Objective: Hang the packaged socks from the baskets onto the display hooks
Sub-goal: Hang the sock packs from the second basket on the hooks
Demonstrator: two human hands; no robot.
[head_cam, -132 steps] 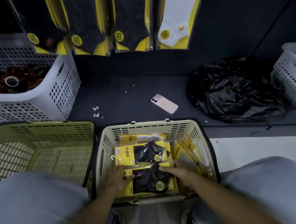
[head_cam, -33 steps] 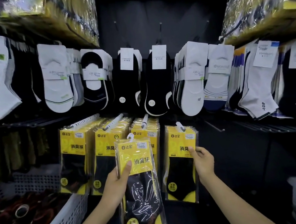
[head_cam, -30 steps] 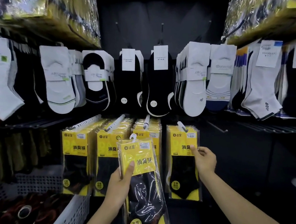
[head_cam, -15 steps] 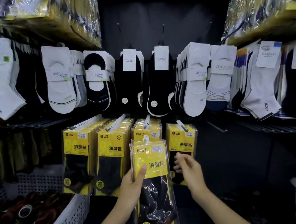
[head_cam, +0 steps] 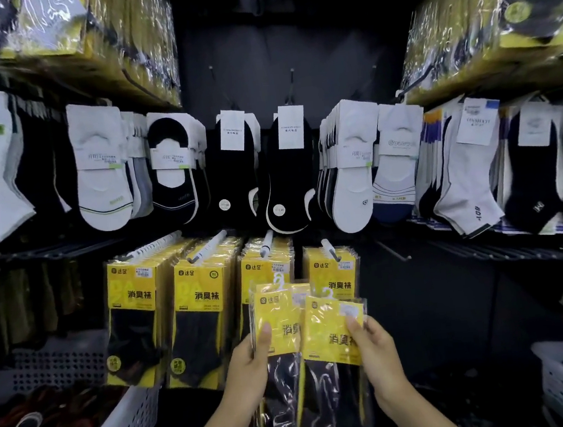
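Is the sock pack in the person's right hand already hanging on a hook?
No, the right hand grips the pack in the air, below and clear of the nearest hook.

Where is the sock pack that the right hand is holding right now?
Head view, lower centre: the sock pack is pinched by the right hand, overlapping the second pack held by the left hand, in front of the rightmost row of hung yellow packs.
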